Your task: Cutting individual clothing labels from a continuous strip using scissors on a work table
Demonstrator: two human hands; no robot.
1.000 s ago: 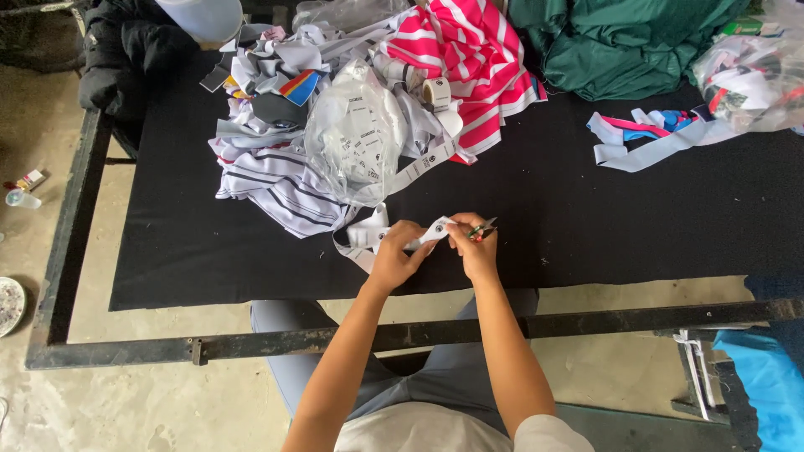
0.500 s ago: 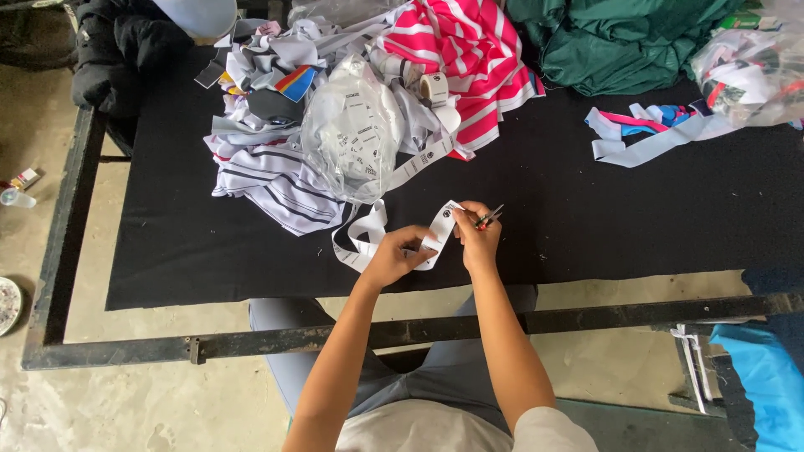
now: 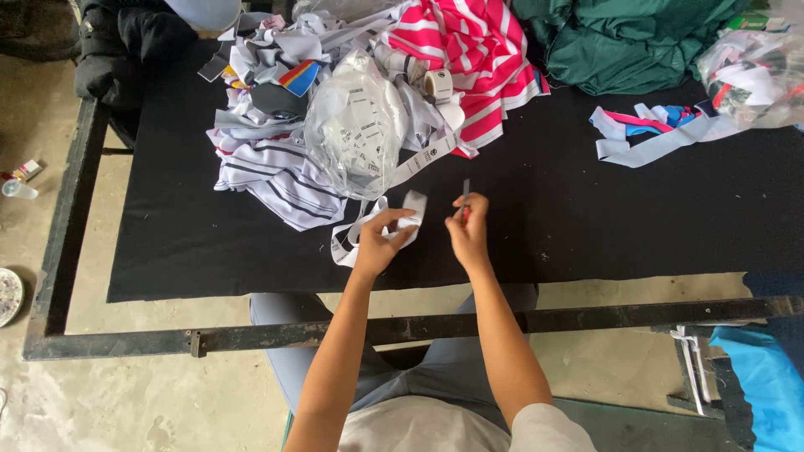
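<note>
Hands over the black surface (image 3: pixel 586 218), our left hand (image 3: pixel 381 243) gripped a white label strip (image 3: pixel 368 224), our right hand (image 3: pixel 467 230) pinched small snips (image 3: pixel 466 191), clear bag of labels (image 3: pixel 356 125) just beyond.

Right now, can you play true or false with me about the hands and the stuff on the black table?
1. The left hand holds a white strip of labels. True.
2. The right hand is empty. False: it holds a thin small tool; its kind is too small to tell.
3. A pink and white striped cloth lies on the table. True.
4. The green cloth lies right under the hands. False: it sits at the far edge.
</note>
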